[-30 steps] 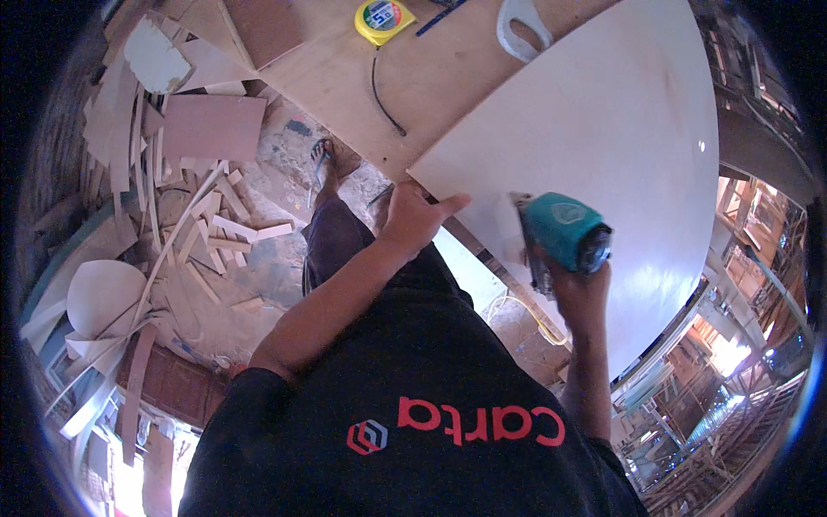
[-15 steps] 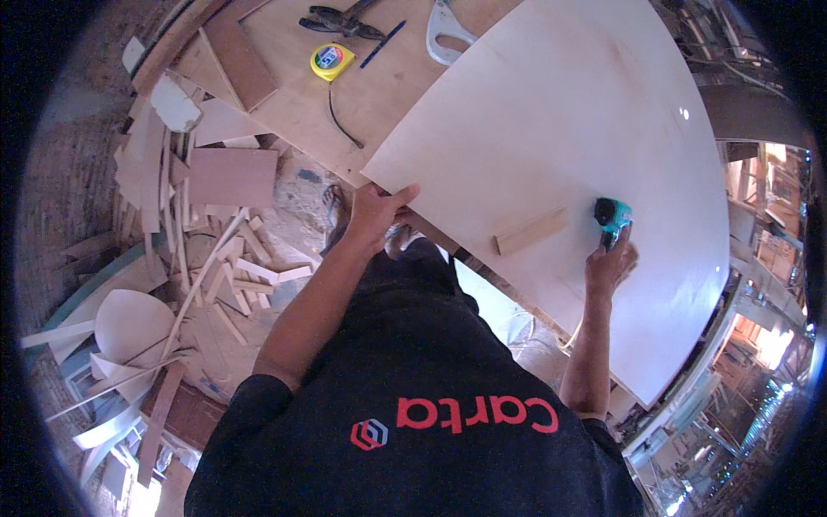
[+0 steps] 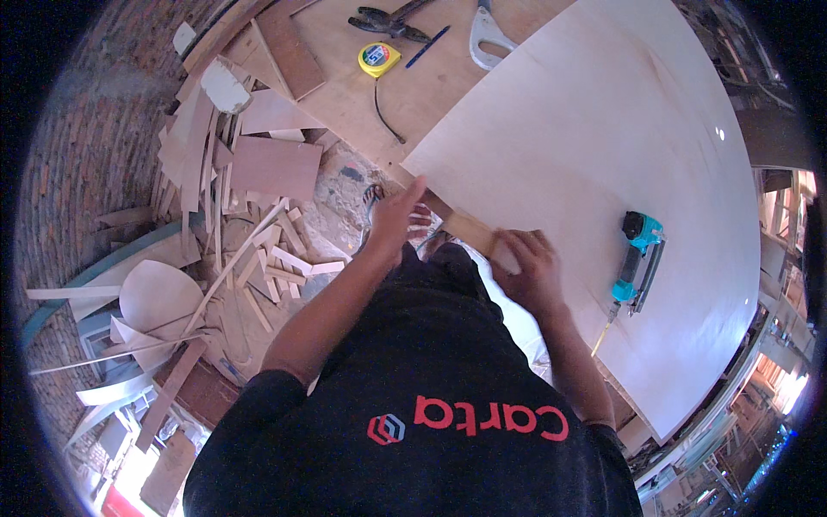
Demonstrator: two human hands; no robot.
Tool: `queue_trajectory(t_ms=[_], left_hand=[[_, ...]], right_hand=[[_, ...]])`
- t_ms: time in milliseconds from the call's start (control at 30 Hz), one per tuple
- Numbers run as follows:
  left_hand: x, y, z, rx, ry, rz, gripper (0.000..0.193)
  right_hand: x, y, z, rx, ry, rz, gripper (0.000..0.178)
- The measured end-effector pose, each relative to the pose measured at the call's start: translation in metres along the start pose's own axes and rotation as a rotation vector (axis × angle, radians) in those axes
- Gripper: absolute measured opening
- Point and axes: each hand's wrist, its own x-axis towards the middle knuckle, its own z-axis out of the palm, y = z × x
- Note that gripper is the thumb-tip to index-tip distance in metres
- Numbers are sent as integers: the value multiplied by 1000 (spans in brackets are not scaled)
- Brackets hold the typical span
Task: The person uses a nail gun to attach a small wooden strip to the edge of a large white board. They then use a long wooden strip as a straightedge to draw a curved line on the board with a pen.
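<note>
Currently, the right hand [image 3: 530, 271], slightly blurred, grasps one end of a short wooden strip [image 3: 469, 231] between thumb and fingers, and the strip lies along the near edge of a large pale panel [image 3: 586, 138], in front of the person's body. Its other end points toward the left hand [image 3: 398, 220], which sits by the panel's near-left corner, loose and unclenched, thumb raised and fingers spread apart; whether its thumb presses on the edge cannot be told. To the right of the right hand, a teal and black nail gun [image 3: 637, 258] lies on the panel, clear of both hands, with a yellow hose [image 3: 605, 332] running from its lower end toward the near edge. Beyond the panel's left side, on a brown board [image 3: 340, 90], are a yellow tape measure [image 3: 377, 59] with a dark cord [image 3: 384, 116] trailing from it, dark pliers [image 3: 392, 23], a blue pencil-like stick [image 3: 428, 46] and a pale saw handle [image 3: 489, 41]. Wooden offcuts [image 3: 280, 267] lie heaped on the floor at the left.
</note>
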Motion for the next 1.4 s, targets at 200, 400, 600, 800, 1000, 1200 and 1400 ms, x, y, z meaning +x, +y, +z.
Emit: queue_trajectory(t_ms=[200,400,600,800,1000,1200,1400], left_hand=[[-31,-33,-25,-177,-236,-203,35],[-5,-48,-1,-280,-288,57,24],[18,-41,3,-326,-396,109,28],[37,-39,-3,-383,-556,90,34],[45,-46,-1,-534,-663,121,32],[49,-55,1,-615,-668,100,36],[46,-48,2,-643,-706,148,37]], right_hand=[[30,-46,60,117,93,-17,43],[44,-40,51,-26,95,-101,41],[53,-9,28,-110,150,19,48],[50,-9,24,-150,88,37,54],[48,-13,25,-181,77,36,63],[46,-8,31,-219,76,31,66],[47,-14,37,-230,107,37,65]])
